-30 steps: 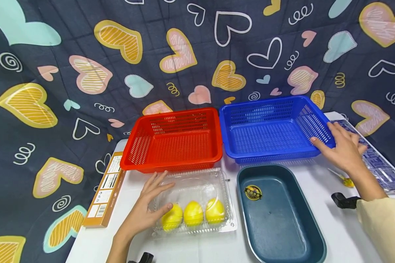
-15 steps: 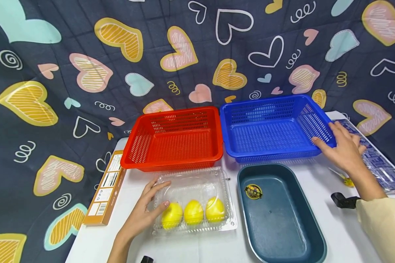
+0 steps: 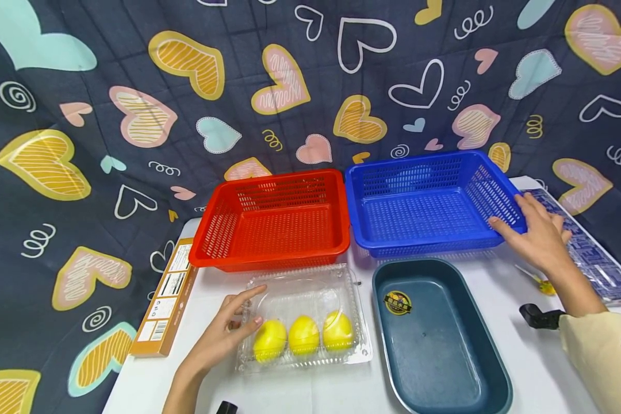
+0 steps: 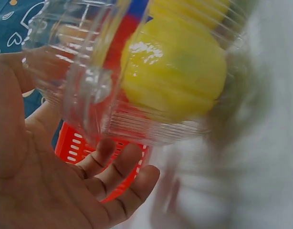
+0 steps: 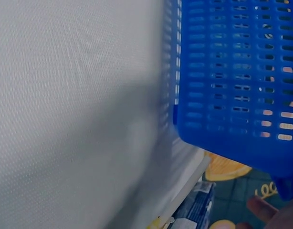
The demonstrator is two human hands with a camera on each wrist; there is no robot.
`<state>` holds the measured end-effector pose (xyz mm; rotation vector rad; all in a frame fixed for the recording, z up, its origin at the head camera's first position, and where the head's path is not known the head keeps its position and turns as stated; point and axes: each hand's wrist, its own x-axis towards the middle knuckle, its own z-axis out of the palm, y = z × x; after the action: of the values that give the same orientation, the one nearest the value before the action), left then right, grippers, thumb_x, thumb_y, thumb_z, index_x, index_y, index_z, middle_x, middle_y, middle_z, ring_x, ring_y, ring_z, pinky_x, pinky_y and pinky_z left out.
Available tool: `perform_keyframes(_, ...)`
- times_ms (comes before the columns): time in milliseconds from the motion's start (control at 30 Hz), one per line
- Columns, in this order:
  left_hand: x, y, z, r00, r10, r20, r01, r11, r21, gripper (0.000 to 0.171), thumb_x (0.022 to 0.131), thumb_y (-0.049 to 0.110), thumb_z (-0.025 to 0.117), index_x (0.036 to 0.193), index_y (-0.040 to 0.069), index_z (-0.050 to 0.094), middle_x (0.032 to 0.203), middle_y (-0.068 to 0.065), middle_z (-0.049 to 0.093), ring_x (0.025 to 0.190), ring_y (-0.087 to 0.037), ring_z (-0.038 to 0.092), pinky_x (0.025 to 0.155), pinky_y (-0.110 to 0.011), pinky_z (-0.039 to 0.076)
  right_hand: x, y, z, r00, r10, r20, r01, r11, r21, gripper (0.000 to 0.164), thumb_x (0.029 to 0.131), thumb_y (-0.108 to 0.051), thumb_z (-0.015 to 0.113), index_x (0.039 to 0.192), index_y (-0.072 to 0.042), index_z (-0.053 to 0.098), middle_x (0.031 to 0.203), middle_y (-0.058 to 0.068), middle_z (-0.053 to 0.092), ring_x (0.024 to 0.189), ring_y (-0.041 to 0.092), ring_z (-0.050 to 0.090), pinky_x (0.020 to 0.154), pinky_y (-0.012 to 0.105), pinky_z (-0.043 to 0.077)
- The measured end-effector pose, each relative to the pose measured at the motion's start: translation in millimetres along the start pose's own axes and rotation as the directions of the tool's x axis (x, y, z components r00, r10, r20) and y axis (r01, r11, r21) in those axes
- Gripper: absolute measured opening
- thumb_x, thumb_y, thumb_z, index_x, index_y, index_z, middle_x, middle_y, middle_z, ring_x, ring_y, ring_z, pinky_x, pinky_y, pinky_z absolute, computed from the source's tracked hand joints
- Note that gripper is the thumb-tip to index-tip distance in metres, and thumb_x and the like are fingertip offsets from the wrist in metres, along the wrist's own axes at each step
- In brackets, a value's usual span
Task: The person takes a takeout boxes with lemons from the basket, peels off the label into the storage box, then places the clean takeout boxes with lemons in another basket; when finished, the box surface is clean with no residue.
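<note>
A clear plastic clamshell box (image 3: 315,287) with three yellow lemons (image 3: 303,334) lies closed before the red basket. My left hand (image 3: 222,330) is at its left edge; thumb and index finger reach over the lid. In the left wrist view, the lower fingers (image 4: 137,188) bend loosely beside the box wall, below a lemon (image 4: 175,71). On the other side, my right hand (image 3: 540,236) rests at the near right corner of the blue basket (image 3: 434,234), thumb and index finger at its rim. The right wrist view catches only a fingertip (image 5: 261,208) beyond the basket's corner.
The red basket (image 3: 274,260) stands against the heart-patterned cloth (image 3: 227,52). A dark teal tub (image 3: 434,345) sits right of the clamshell. An orange box (image 3: 165,299) lies on the left; a blue patterned box (image 3: 595,247) and a yellow lollipop-like item (image 3: 547,287) lie on the right.
My left hand has drawn slightly left and its spread fingers have bent in at the clamshell's left edge. The right hand stays at the blue basket's corner.
</note>
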<state>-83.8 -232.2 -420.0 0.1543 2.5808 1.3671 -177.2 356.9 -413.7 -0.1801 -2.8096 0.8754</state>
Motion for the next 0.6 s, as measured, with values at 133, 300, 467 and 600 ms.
perform_keyframes(133,-0.5,-0.7,-3.4,1.0,0.012,0.003,-0.012,0.999,-0.032,0.053,0.095,0.024,0.068,0.145,0.033,0.055,0.137,-0.009,0.05,0.114,-0.025,0.046,0.089,-0.037,0.043,0.7,0.4,0.3,1.0,-0.004,0.003,0.004,1.0,0.003,0.087,0.101,-0.051,0.049,0.161,0.0,0.014,0.169,0.026,0.005,0.135,0.074,0.011,0.098,0.087,0.005)
perform_keyframes(300,-1.1,-2.5,-6.8,1.0,-0.004,0.011,0.005,0.991,-0.135,0.052,0.095,0.019,0.067,0.145,0.026,0.056,0.142,-0.013,0.047,0.094,-0.019,0.055,0.078,-0.028,0.049,0.7,0.6,-0.8,1.0,0.001,0.012,-0.001,1.0,0.007,0.088,0.101,-0.051,0.049,0.161,0.0,0.011,0.169,0.027,0.003,0.135,0.074,0.01,0.099,0.088,0.004)
perform_keyframes(467,-0.7,-2.7,-8.8,0.999,-0.001,0.045,0.011,0.978,-0.206,0.055,0.095,0.016,0.067,0.148,0.021,0.053,0.135,-0.022,0.042,0.073,-0.014,0.056,0.067,-0.026,0.053,0.1,0.7,-2.5,1.0,0.004,0.025,-0.004,1.0,-0.005,0.09,0.101,-0.052,0.049,0.161,0.002,0.008,0.168,0.029,0.003,0.136,0.075,0.008,0.1,0.089,0.003)
perform_keyframes(600,-0.1,-2.7,-10.1,0.998,0.024,0.055,-0.01,0.972,-0.233,0.057,0.095,0.013,0.067,0.149,0.016,0.05,0.129,-0.022,0.042,0.068,-0.011,0.056,0.065,-0.026,0.053,0.4,1.9,-3.5,0.999,-0.002,0.046,0.003,1.0,-0.026,0.09,0.102,-0.052,0.048,0.161,0.003,0.006,0.168,0.03,0.0,0.137,0.075,0.007,0.102,0.088,0.003)
